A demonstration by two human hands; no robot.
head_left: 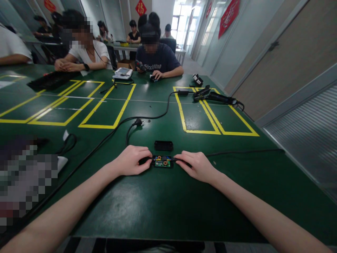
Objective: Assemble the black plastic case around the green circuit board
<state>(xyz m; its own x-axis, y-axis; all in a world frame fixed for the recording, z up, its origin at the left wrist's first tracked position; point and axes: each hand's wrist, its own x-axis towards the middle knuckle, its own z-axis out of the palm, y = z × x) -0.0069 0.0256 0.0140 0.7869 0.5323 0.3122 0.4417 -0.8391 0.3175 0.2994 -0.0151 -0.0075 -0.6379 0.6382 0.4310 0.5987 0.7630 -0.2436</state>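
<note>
The adapter [162, 161] lies on the green tabletop [168, 207] just in front of the person, its top off and a small green board with copper coils showing inside the black shell.

Left of the adapter, the left hand [131, 160] rests palm down, fingers curled loosely around the black cord [105, 138] where it enters that end; the fingertips touch the shell, but whether they pinch cord or shell is hard to tell. From there the cord runs away up the tabletop, past a plug [137, 122] lying beyond the adapter.

Just behind the adapter, apart from it, lies the black lid [163, 145], flat and loose.

Right of the adapter, the right hand [196, 165] lies flat with its fingers stretched toward that end, the tips pressing on the thin cable [244, 152] that leaves toward the right edge.

The adapter looks light and stiff, a hard plastic shell that should slide easily on the smooth tabletop unless pinned at both ends. The bare board is probably the fragile part: coils and solder joints would not take pressure well. The safer hold seems to be the long sides of the shell, or the moulded strain reliefs at each end. The cords are limp and would tug the shell if pulled.

Far beyond the adapter, other people sit at the tabletop with their own hands busy.
</note>
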